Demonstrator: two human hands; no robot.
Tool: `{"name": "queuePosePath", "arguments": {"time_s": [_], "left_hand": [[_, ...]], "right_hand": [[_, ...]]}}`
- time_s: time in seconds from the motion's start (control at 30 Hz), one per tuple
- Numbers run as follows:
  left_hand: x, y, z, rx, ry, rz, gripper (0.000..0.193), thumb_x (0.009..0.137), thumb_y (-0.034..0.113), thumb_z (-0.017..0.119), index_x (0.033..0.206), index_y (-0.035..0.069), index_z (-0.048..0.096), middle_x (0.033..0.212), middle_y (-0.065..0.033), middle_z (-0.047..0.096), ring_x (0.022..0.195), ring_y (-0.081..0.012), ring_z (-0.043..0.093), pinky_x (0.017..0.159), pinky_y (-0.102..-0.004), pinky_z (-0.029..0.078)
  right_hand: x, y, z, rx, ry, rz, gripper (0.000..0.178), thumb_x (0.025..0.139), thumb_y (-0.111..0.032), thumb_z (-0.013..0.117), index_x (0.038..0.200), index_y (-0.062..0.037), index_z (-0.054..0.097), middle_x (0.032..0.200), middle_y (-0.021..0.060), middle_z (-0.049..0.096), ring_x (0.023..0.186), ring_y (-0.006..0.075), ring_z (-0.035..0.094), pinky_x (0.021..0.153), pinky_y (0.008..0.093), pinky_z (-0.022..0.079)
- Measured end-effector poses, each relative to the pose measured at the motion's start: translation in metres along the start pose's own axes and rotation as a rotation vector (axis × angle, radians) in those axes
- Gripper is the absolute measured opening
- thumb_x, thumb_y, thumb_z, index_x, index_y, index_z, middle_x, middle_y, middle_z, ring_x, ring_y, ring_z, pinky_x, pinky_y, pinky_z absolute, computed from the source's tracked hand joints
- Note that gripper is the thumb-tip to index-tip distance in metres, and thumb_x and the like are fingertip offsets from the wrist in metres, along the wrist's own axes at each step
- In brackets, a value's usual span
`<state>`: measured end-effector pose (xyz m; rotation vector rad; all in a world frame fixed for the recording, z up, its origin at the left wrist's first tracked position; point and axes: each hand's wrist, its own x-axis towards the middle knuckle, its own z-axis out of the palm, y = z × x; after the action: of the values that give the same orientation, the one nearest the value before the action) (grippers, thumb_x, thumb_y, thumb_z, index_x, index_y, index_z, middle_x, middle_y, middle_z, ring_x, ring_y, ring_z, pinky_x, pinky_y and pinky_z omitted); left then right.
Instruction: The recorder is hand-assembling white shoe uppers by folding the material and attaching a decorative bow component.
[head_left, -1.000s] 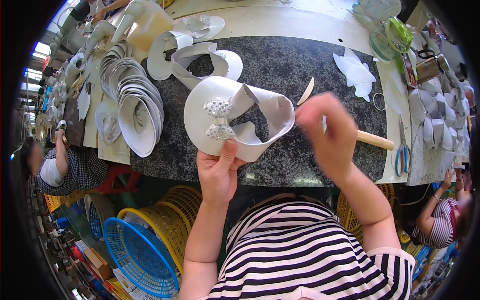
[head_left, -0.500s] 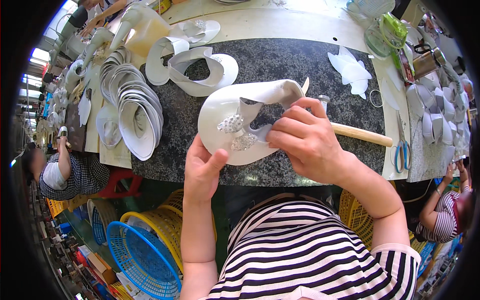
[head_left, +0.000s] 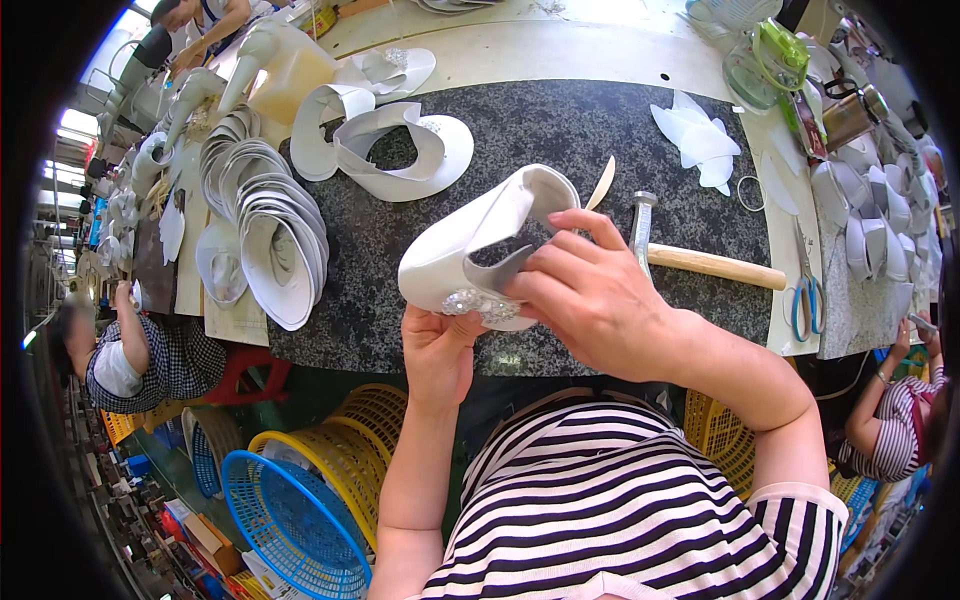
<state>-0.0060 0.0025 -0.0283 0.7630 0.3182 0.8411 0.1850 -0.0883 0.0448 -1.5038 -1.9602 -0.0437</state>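
Observation:
A white shoe upper (head_left: 455, 235) with a sparkling rhinestone ornament (head_left: 478, 303) on its toe is held tilted above the dark speckled slab. My left hand (head_left: 440, 355) grips the toe end from below, the thumb beside the ornament. On the opposite side, the bent fingers of my right hand (head_left: 600, 300) pinch the inner edge of the opening; their tips are partly hidden inside. A hammer (head_left: 715, 266) with a wooden handle lies just past my right hand. Close to its head rests a thin pale curved blade-like tool (head_left: 602, 184).
More uppers (head_left: 430, 165) lie at the slab's far left, beside a nested stack of them (head_left: 283, 265). White cut pieces (head_left: 700, 145) and blue-handled scissors (head_left: 803, 305) are to the right. Blue and yellow baskets (head_left: 290, 520) stand below the table. Co-workers sit at both sides.
The upper has been tipped, so its side and opening face me more and the ornament sits lower. My left hand shifted right; my right hand moved slightly left, uncovering the hammer head.

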Motion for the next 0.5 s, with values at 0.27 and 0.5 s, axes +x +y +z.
{"name": "queuePosePath", "arguments": {"time_s": [0.27,0.5], "left_hand": [[-0.008,0.019,-0.011,0.402,-0.116,-0.273,0.054,0.089,-0.001,0.075,0.139,-0.001,0.054,0.128,-0.0075,0.065,0.116,-0.0138,0.061,0.097,-0.0301,0.052],[0.001,0.048,-0.019,0.287,-0.413,-0.463,0.064,0.090,0.021,0.080,0.143,-0.001,0.050,0.123,-0.0035,0.063,0.109,-0.0125,0.060,0.100,-0.0299,0.046]], "right_hand": [[-0.007,0.006,-0.009,-0.007,-0.158,-0.096,0.013,0.077,-0.006,0.066,0.089,-0.0039,0.062,0.089,0.0074,0.060,0.093,0.0238,0.062,0.111,0.0474,0.038],[0.006,0.011,-0.041,0.163,-0.390,-0.239,0.015,0.078,-0.007,0.067,0.093,-0.0056,0.067,0.091,0.0039,0.061,0.099,0.0203,0.060,0.117,0.0476,0.032]]}}
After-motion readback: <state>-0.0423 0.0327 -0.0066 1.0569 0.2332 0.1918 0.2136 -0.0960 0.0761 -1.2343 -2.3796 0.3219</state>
